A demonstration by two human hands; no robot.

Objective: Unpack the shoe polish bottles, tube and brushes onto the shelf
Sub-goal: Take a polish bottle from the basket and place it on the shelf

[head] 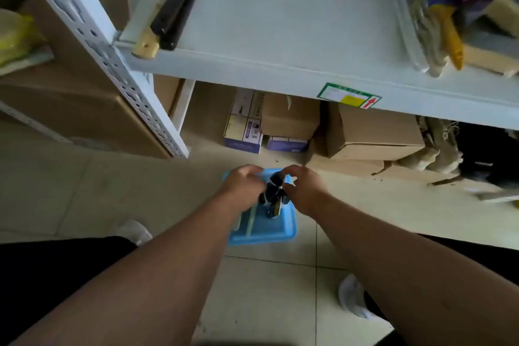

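Observation:
A blue plastic tray lies on the tiled floor below the white shelf. Over its middle, both hands close on a cluster of dark shoe polish bottles. My left hand grips the cluster from the left. From the right, my right hand curls round the bottles too. A brush with a pale handle sticks out just under the bottles. A white strip lies in the tray beside them; whether it is the tube is unclear. Fingers hide most of the bottles.
The shelf holds a black and wooden handle at its left and mop heads with a yellow grip at its right; its middle is bare. Cardboard boxes sit beneath it. A perforated white upright stands left.

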